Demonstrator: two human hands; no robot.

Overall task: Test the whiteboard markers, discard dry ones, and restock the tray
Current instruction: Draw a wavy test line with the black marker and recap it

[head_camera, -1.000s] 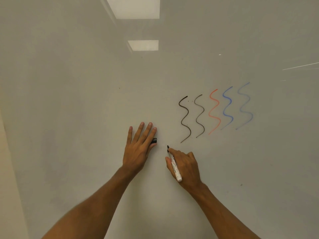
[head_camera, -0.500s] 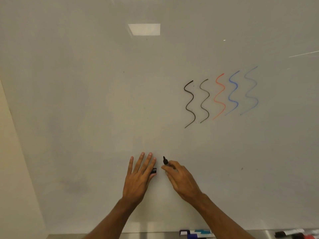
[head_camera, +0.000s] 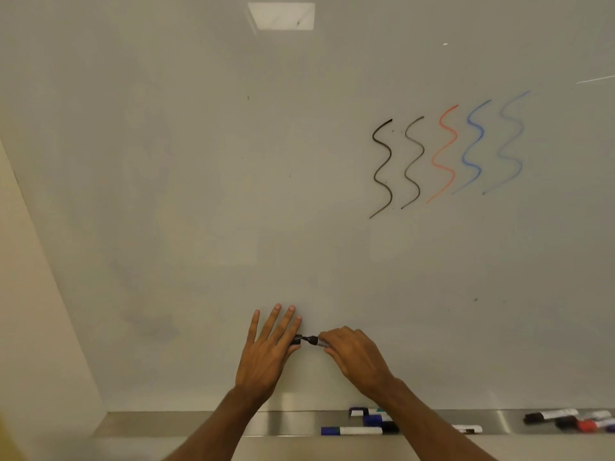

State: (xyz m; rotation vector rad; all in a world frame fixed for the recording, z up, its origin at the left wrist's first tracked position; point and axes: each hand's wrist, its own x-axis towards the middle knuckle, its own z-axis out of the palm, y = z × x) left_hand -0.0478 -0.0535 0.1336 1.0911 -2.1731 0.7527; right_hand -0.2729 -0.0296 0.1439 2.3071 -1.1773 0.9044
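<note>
Right hand (head_camera: 354,356) grips the black marker (head_camera: 314,341) — tip meeting the cap (head_camera: 296,340) pinched in the left hand (head_camera: 266,351).

Marker (head_camera: 314,341) between the two grips, cap (head_camera: 296,340) at the left grip (head_camera: 269,351), right grip (head_camera: 354,356) beside it, squiggles (head_camera: 446,154) up right, tray (head_camera: 293,424) below with markers (head_camera: 357,430).

A beige wall (head_camera: 40,311) runs down the left side, meeting the board's slanted edge. High on the glossy surface sits a bright rectangular reflection (head_camera: 282,15), apparently a ceiling light panel. A thin white streak (head_camera: 595,79) crosses the upper right corner, and a small bright speck (head_camera: 445,44) glints nearby.
</note>
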